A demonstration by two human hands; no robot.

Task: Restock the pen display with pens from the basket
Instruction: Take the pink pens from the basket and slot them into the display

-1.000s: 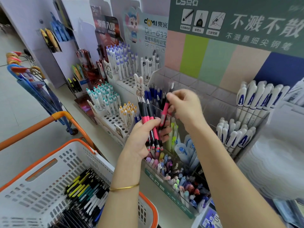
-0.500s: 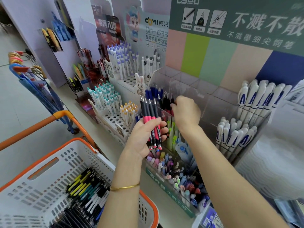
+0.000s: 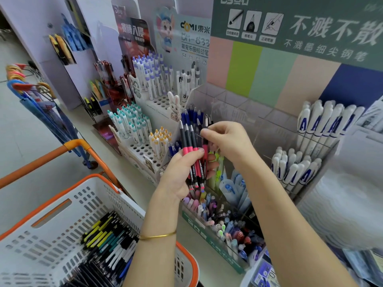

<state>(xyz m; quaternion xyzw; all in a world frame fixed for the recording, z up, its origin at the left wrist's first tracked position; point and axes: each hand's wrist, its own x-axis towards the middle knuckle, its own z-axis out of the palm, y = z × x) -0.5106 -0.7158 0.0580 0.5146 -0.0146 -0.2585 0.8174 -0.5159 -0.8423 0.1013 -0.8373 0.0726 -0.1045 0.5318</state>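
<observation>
My left hand (image 3: 179, 176) grips a bunch of black pens with pink grips (image 3: 189, 146), held upright in front of the clear acrylic pen display (image 3: 267, 125). My right hand (image 3: 228, 141) pinches the top of the rightmost pink-grip pen (image 3: 205, 150) in that bunch. Blue and black pens (image 3: 195, 114) stand in the display compartment just behind the hands. The white basket with an orange rim (image 3: 62, 192) sits at lower left and holds several yellow, teal, white and black pens (image 3: 107, 243).
White pen racks with purple, teal and yellow caps (image 3: 145, 129) stand to the left. Large white pens marked A (image 3: 323, 125) fill the right compartments. A front tray (image 3: 219, 220) holds mixed pastel pens. The green sign backboard (image 3: 290, 27) rises behind.
My right hand lowered one pink-grip pen into the display compartment, let it go, and came back to the bunch to pinch another. My left hand stayed almost still.
</observation>
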